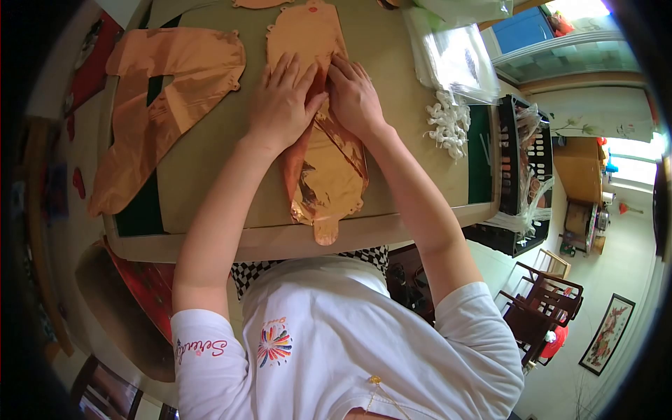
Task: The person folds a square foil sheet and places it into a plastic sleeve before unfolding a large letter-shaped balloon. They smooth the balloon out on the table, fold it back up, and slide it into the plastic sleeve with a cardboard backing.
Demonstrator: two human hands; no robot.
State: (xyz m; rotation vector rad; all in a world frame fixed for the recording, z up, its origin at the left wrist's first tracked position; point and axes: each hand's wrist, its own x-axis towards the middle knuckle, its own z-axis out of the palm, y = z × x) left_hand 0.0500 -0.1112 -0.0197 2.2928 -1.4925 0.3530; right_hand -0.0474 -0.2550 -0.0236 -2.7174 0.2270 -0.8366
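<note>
A long copper-coloured foil piece [329, 175] lies lengthwise on the table, folded along its middle, its tabbed lower end reaching over the near edge. My left hand [285, 101] lies flat on its left side, fingers spread and pointing away from me. On its right side rests my right hand [352, 96], fingers stretched out over the foil's edge. The two hands are close together, with a fold of foil between them. At the left lies another copper foil piece [175, 91], spread flat with an opening in it, touched by neither hand.
Clear plastic bags [458, 59] lie at the back right, above a bundle of white ties [448, 124]. A black crate [514, 175] with plastic wrapping stands beyond the table's right edge. Part of another foil piece [260, 3] shows at the far edge.
</note>
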